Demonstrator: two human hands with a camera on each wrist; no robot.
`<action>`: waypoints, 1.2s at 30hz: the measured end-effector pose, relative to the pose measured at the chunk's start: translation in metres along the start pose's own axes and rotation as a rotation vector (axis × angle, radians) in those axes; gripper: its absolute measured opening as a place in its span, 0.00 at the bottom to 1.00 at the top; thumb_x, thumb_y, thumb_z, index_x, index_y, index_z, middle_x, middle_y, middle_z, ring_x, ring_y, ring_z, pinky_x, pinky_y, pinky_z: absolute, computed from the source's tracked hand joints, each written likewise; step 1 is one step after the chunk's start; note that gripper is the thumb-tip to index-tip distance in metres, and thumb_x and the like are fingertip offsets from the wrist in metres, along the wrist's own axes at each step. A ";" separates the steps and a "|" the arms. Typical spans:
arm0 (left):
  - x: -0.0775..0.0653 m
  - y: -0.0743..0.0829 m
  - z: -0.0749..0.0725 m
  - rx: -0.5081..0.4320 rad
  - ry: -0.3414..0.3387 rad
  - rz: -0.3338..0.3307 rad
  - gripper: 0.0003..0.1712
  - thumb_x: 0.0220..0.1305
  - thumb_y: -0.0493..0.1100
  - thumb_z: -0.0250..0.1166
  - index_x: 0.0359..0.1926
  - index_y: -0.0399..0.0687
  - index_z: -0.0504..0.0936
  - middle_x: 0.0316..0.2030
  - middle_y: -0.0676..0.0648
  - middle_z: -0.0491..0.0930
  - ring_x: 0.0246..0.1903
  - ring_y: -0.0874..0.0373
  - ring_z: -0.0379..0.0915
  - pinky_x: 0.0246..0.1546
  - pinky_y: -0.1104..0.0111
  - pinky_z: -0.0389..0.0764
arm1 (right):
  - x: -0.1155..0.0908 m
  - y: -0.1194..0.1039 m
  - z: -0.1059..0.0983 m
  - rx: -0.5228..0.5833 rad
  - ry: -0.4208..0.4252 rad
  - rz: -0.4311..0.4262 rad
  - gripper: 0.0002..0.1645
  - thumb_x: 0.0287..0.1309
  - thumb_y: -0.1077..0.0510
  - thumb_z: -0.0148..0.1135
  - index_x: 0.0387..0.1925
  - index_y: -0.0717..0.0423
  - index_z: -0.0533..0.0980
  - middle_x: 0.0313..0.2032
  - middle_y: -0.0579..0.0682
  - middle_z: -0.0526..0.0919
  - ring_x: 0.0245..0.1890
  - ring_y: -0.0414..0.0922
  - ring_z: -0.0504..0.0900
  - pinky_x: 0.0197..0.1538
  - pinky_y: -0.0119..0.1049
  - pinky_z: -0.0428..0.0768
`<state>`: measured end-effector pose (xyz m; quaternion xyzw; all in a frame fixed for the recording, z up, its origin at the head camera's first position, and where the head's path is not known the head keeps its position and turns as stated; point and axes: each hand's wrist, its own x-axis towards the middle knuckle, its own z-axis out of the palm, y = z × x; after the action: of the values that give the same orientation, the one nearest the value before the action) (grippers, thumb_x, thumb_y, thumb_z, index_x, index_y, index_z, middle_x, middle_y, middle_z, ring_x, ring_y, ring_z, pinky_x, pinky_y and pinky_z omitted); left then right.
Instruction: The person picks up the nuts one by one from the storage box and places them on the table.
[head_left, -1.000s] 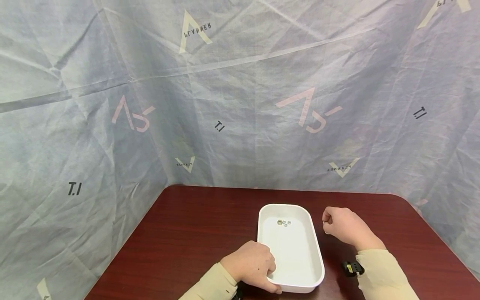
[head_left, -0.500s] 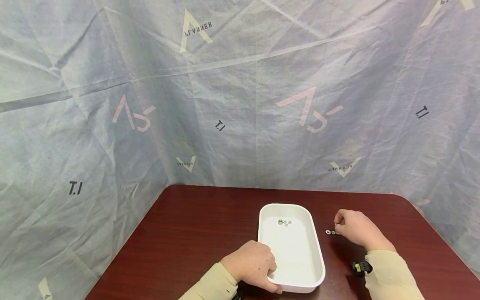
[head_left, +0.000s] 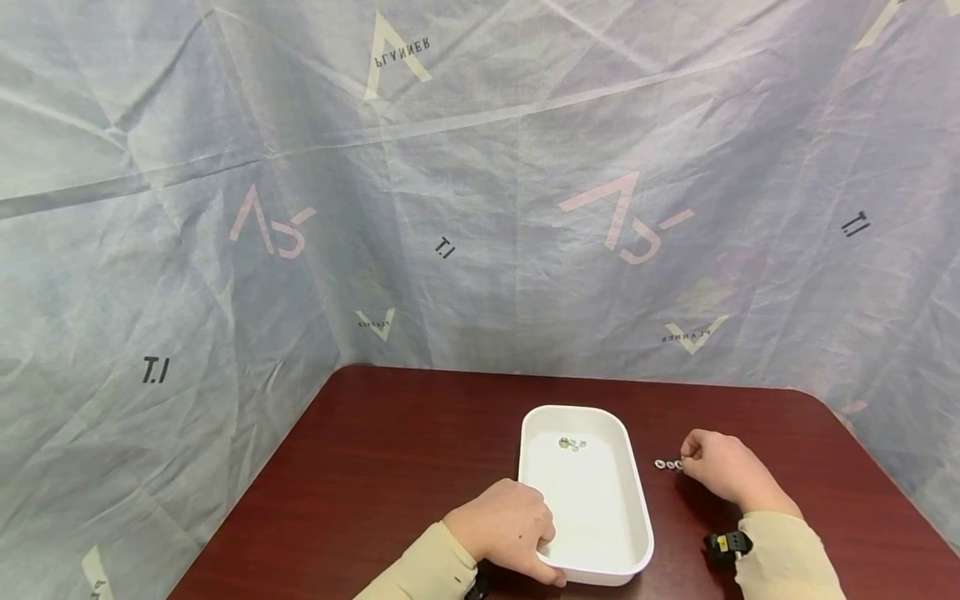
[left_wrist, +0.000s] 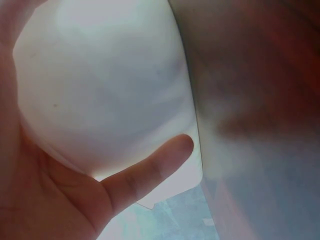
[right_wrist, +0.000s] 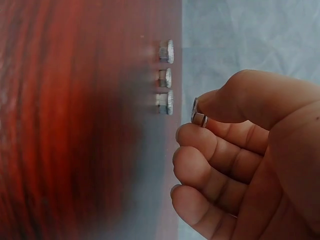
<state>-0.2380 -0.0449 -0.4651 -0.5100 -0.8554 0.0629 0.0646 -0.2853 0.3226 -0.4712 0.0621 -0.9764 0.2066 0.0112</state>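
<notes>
My left hand grips the near left corner of a white rectangular tray, its thumb along the outer wall and its fingers inside the rim. The left wrist view shows that thumb pressed against the tray wall. To the right of the tray, my right hand pinches a small silver flange nut between thumb and forefinger, the other fingers curled. Close to these fingertips, three more flange nuts stand in a short row on the table.
At the far end inside the tray lie a brass-coloured nut and several small silver pieces. The dark red tabletop is glossy. A grey printed cloth hangs behind and at the left of the table.
My right hand has moved right, away from the tray, and then lower, uncovering the row of nuts on the table. My left hand keeps its grip on the tray.
</notes>
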 end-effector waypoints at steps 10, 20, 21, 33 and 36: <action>0.000 -0.001 0.000 -0.012 -0.005 -0.007 0.34 0.51 0.79 0.64 0.08 0.65 0.65 0.11 0.66 0.61 0.16 0.71 0.57 0.16 0.74 0.59 | -0.001 0.003 0.002 -0.015 0.016 0.007 0.05 0.56 0.58 0.65 0.32 0.53 0.75 0.25 0.44 0.75 0.25 0.43 0.72 0.33 0.44 0.72; 0.001 -0.002 -0.001 -0.052 -0.044 -0.005 0.34 0.53 0.78 0.63 0.08 0.64 0.66 0.11 0.65 0.61 0.16 0.70 0.57 0.16 0.74 0.60 | 0.000 0.008 0.004 -0.022 -0.004 0.026 0.05 0.57 0.59 0.65 0.31 0.53 0.76 0.25 0.45 0.75 0.26 0.44 0.72 0.34 0.45 0.72; 0.001 -0.003 0.000 -0.056 -0.046 -0.005 0.34 0.53 0.78 0.63 0.08 0.63 0.65 0.11 0.65 0.61 0.15 0.70 0.57 0.16 0.74 0.60 | 0.001 0.009 0.004 -0.021 -0.007 0.028 0.05 0.58 0.59 0.65 0.31 0.53 0.76 0.25 0.45 0.75 0.26 0.44 0.72 0.34 0.45 0.72; 0.001 -0.001 0.000 -0.046 -0.048 -0.009 0.34 0.53 0.78 0.63 0.08 0.63 0.66 0.11 0.65 0.61 0.16 0.70 0.57 0.17 0.73 0.60 | 0.000 0.009 0.006 -0.024 -0.012 0.020 0.04 0.59 0.59 0.65 0.33 0.53 0.76 0.25 0.45 0.75 0.26 0.44 0.72 0.35 0.46 0.73; 0.002 0.000 0.000 -0.049 -0.052 -0.012 0.34 0.53 0.78 0.63 0.08 0.64 0.66 0.11 0.65 0.61 0.16 0.70 0.57 0.17 0.73 0.60 | 0.000 0.009 0.005 -0.018 -0.014 0.022 0.04 0.60 0.59 0.65 0.33 0.54 0.76 0.26 0.45 0.76 0.27 0.44 0.73 0.35 0.46 0.73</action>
<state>-0.2391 -0.0436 -0.4644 -0.5044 -0.8612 0.0548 0.0305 -0.2861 0.3284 -0.4794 0.0526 -0.9789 0.1976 0.0026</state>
